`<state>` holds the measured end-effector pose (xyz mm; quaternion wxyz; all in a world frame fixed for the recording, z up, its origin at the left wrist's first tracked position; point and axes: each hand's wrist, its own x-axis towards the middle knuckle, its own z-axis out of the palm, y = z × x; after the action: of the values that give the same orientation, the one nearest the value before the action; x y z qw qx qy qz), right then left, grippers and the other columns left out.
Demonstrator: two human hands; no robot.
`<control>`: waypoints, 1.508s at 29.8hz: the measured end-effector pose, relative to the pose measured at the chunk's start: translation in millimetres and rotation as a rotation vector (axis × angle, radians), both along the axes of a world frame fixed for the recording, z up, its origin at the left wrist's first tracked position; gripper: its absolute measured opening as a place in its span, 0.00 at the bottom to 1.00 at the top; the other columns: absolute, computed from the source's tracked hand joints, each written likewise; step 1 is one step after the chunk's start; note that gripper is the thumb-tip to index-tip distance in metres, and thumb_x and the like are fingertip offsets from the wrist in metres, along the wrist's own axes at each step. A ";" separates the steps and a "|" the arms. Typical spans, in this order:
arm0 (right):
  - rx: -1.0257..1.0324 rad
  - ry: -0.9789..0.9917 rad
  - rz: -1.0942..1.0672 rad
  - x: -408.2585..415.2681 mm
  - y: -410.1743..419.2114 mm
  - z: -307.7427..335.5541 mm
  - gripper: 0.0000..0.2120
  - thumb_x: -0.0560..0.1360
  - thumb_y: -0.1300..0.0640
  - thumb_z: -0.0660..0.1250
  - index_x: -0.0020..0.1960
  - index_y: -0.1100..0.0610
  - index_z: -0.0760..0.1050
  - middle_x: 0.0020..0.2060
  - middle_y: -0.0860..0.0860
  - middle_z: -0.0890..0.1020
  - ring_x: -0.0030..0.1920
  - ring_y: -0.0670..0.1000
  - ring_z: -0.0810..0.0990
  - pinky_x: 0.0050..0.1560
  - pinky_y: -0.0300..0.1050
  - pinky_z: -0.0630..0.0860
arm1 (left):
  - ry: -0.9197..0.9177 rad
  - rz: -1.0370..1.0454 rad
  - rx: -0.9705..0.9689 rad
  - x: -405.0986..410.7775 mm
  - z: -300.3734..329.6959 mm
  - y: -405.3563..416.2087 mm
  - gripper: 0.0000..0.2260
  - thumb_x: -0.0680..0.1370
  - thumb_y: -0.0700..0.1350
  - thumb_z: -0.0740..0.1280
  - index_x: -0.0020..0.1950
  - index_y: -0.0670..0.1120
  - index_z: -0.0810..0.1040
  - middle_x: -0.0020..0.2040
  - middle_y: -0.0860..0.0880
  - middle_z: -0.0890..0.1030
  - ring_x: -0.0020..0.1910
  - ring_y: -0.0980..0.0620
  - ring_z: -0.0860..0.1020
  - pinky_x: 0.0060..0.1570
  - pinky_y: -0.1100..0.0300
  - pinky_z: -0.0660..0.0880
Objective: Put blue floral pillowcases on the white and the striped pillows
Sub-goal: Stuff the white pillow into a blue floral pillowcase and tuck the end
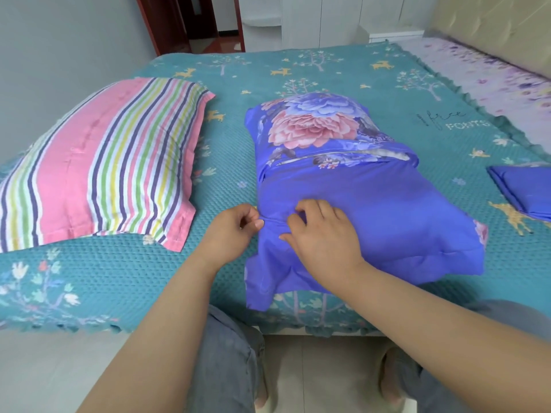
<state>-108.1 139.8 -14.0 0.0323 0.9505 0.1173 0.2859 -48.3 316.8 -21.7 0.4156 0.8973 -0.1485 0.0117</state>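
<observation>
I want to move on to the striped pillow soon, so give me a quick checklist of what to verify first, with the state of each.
1. Blue floral pillowcase covers the first pillow: ok, a white sliver shows only at the flap.
2. Near edge closed: not ok, left hand and right hand both pinch the fabric there.
3. Loose fabric at the near corner tucked: not ok.
4. Striped pillow uncovered, in reach: ok.
5. Second folded pillowcase ready: ok.

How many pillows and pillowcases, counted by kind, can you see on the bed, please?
Striped pillow, bare: 1
Pillow in a blue floral pillowcase, gripped by the left hand and the right hand: 1
Folded blue pillowcase, at the right edge: 1
Total: 3
</observation>
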 end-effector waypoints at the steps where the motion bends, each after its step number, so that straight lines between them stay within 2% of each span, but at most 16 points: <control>1: 0.004 0.028 -0.030 0.0 3.3 -3.5 0.21 0.58 0.40 0.77 0.39 0.57 0.79 0.39 0.55 0.81 0.38 0.56 0.79 0.37 0.46 0.75 | -0.054 -0.014 -0.003 0.4 1.5 -2.8 0.13 0.77 0.38 0.66 0.36 0.52 0.71 0.33 0.54 0.74 0.33 0.58 0.70 0.38 0.65 0.68; 5: 0.021 0.184 -0.120 -0.4 13.0 -13.4 0.33 0.51 0.32 0.75 0.39 0.61 0.79 0.34 0.56 0.82 0.35 0.56 0.82 0.40 0.45 0.78 | -0.122 -0.098 -0.147 -2.2 5.9 -19.8 0.13 0.78 0.35 0.63 0.39 0.50 0.70 0.32 0.56 0.70 0.29 0.64 0.68 0.34 0.72 0.65; 9: 0.074 0.222 -0.100 13.2 8.6 -6.7 0.24 0.51 0.42 0.81 0.30 0.57 0.73 0.21 0.51 0.76 0.21 0.52 0.76 0.22 0.37 0.63 | -0.172 -0.150 -0.145 -1.6 6.7 -39.7 0.09 0.78 0.34 0.62 0.41 0.45 0.71 0.32 0.57 0.68 0.30 0.66 0.68 0.35 0.74 0.64; 11: 0.097 0.233 -0.056 15.3 5.6 -5.8 0.18 0.63 0.48 0.78 0.36 0.60 0.75 0.27 0.55 0.80 0.28 0.55 0.80 0.26 0.41 0.61 | -0.180 -0.189 -0.099 1.8 4.7 -45.4 0.09 0.78 0.34 0.61 0.41 0.45 0.70 0.32 0.57 0.68 0.32 0.65 0.68 0.36 0.72 0.64; 13: 0.157 0.322 -0.023 17.0 3.5 -10.9 0.13 0.79 0.51 0.62 0.51 0.62 0.74 0.43 0.58 0.83 0.45 0.59 0.82 0.36 0.46 0.63 | -0.196 -0.227 -0.028 6.3 1.4 -49.9 0.09 0.78 0.34 0.61 0.40 0.46 0.69 0.32 0.56 0.69 0.33 0.61 0.68 0.37 0.66 0.64; 15: 0.216 0.426 -0.012 17.0 -0.2 -13.2 0.16 0.82 0.50 0.53 0.54 0.60 0.73 0.50 0.58 0.82 0.51 0.60 0.79 0.40 0.48 0.66 | -0.218 -0.232 0.063 11.7 -1.9 -53.4 0.08 0.78 0.35 0.60 0.41 0.45 0.69 0.34 0.53 0.69 0.35 0.53 0.68 0.37 0.61 0.63; 17: 0.313 0.507 0.010 18.7 -6.9 -10.5 0.16 0.82 0.50 0.52 0.45 0.57 0.73 0.48 0.58 0.81 0.50 0.60 0.78 0.41 0.49 0.66 | -0.242 -0.220 0.127 18.8 -2.2 -54.5 0.07 0.77 0.35 0.60 0.41 0.45 0.69 0.36 0.49 0.71 0.37 0.49 0.68 0.38 0.58 0.63; 20: 0.652 0.693 0.051 27.0 -26.8 -7.5 0.21 0.81 0.51 0.57 0.29 0.54 0.62 0.30 0.52 0.74 0.36 0.55 0.72 0.37 0.45 0.61 | -0.258 -0.252 0.214 27.8 -2.0 -54.9 0.05 0.77 0.36 0.60 0.43 0.43 0.71 0.39 0.49 0.72 0.39 0.50 0.68 0.39 0.60 0.62; 22: 0.899 0.759 0.050 30.0 -37.6 -3.1 0.23 0.80 0.53 0.60 0.27 0.53 0.60 0.23 0.47 0.64 0.29 0.49 0.64 0.33 0.44 0.60 | -0.226 -0.258 0.238 29.4 -2.3 -57.8 0.04 0.78 0.37 0.60 0.45 0.42 0.73 0.41 0.50 0.72 0.41 0.50 0.69 0.40 0.61 0.62; 24: 0.989 0.770 0.039 29.6 -39.0 -2.0 0.23 0.79 0.53 0.61 0.27 0.53 0.59 0.22 0.46 0.62 0.27 0.47 0.61 0.32 0.45 0.59 | -0.193 -0.208 0.208 31.6 -3.9 -57.7 0.04 0.78 0.39 0.61 0.45 0.42 0.74 0.42 0.49 0.74 0.42 0.48 0.72 0.41 0.61 0.63; 28: 0.763 0.593 0.038 14.9 -25.3 -10.8 0.21 0.77 0.49 0.63 0.29 0.54 0.60 0.25 0.49 0.64 0.31 0.50 0.64 0.35 0.49 0.64 | -0.027 -0.051 -0.015 35.2 -3.4 -40.4 0.03 0.77 0.43 0.67 0.45 0.45 0.76 0.38 0.52 0.76 0.36 0.55 0.73 0.39 0.66 0.67; 31: 0.740 0.493 0.009 5.8 -18.2 -10.4 0.14 0.77 0.46 0.63 0.35 0.50 0.70 0.29 0.46 0.72 0.36 0.50 0.71 0.39 0.47 0.68 | 0.136 -0.079 -0.173 25.7 0.1 -27.7 0.04 0.75 0.41 0.70 0.47 0.44 0.77 0.38 0.54 0.77 0.35 0.61 0.73 0.37 0.73 0.70; 35: 0.767 0.391 -0.021 12.7 -12.2 -3.3 0.07 0.74 0.46 0.67 0.43 0.49 0.77 0.41 0.44 0.81 0.44 0.47 0.77 0.43 0.44 0.69 | 0.145 -0.197 0.031 17.4 2.6 -20.4 0.06 0.74 0.39 0.70 0.40 0.48 0.79 0.36 0.56 0.78 0.33 0.65 0.74 0.39 0.74 0.70; 38: 0.480 0.150 0.034 27.2 -9.4 -1.5 0.10 0.71 0.49 0.71 0.40 0.54 0.75 0.39 0.49 0.79 0.45 0.53 0.76 0.37 0.45 0.67 | 0.116 -0.238 0.260 16.4 4.1 -24.8 0.16 0.75 0.38 0.65 0.29 0.50 0.70 0.27 0.56 0.70 0.26 0.62 0.68 0.34 0.65 0.65; 42: 0.322 0.010 -0.037 47.6 -16.5 0.2 0.11 0.70 0.50 0.69 0.41 0.58 0.74 0.39 0.54 0.77 0.42 0.58 0.77 0.30 0.47 0.70 | 0.271 -0.273 0.168 14.7 3.9 -26.3 0.16 0.80 0.49 0.62 0.33 0.45 0.70 0.29 0.52 0.67 0.29 0.57 0.64 0.33 0.63 0.63; 45: 0.219 -0.058 -0.066 51.1 -16.0 4.2 0.13 0.70 0.48 0.64 0.39 0.58 0.73 0.35 0.54 0.76 0.36 0.57 0.77 0.25 0.42 0.66 | 0.108 -0.100 0.173 16.7 -1.3 -35.1 0.17 0.77 0.50 0.66 0.31 0.44 0.69 0.28 0.48 0.71 0.30 0.52 0.67 0.35 0.57 0.65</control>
<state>-57.0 123.8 -9.8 -0.0590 0.9430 0.0532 0.3230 -31.6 281.7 -23.0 0.3441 0.9205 -0.1712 -0.0702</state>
